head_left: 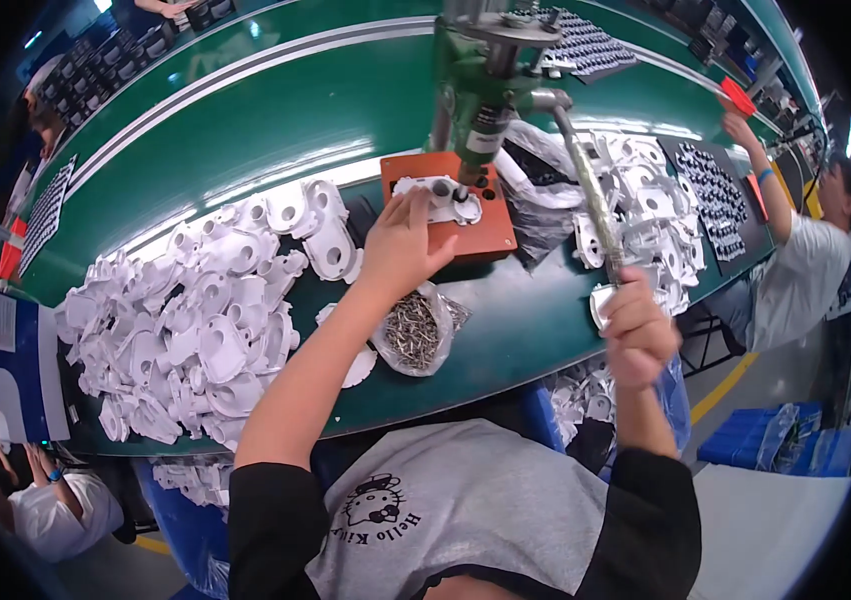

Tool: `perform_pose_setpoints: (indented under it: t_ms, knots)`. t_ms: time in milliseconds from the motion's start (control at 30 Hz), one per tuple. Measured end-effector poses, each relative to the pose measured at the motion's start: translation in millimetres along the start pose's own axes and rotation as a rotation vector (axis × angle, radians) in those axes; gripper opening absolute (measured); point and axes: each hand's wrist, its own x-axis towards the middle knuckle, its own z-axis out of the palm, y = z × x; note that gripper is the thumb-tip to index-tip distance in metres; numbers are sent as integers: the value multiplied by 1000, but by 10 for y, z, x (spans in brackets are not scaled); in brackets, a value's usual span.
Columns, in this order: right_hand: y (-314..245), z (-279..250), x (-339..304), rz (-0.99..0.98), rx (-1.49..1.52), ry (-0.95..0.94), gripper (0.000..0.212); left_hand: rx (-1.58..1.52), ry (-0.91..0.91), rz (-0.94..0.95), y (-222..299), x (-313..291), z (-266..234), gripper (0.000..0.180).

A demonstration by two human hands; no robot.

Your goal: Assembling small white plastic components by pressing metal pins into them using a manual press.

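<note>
Your left hand (400,245) rests, fingers loosely curled and fingertips down, on the white plastic part (442,198) seated on the orange fixture plate (490,238); it presses or steadies the part rather than enclosing it. The plate sits at the centre of the green tabletop (325,120), under the head of the green hand press (480,75).

Your right hand (635,335) is closed in a fist around the lower end of the press lever (590,190), which slants from the press head down toward the near right.

A clear bag of small metal screws (415,330) lies just near of the plate, below your left wrist. A large heap of white plastic parts (205,310) covers the tabletop to the left; a second heap (645,200) lies to the right, behind the lever. A black tray of small parts (710,190) sits at the far right, next to another person in a white shirt (795,280).
</note>
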Motion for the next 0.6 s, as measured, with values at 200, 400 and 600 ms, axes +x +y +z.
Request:
perform_pose_setpoints:
  t_ms: [200, 400, 600]
  knots:
    - [-20, -185, 467, -132, 84, -259, 33, -1, -266, -230, 27, 176, -155, 69]
    - [-12, 216, 2015, 63, 195, 230, 39, 102, -389, -117, -217, 498, -173, 54]
    - [1785, 109, 2438, 314, 239, 42, 57, 238, -341, 24, -85, 843, -342, 32]
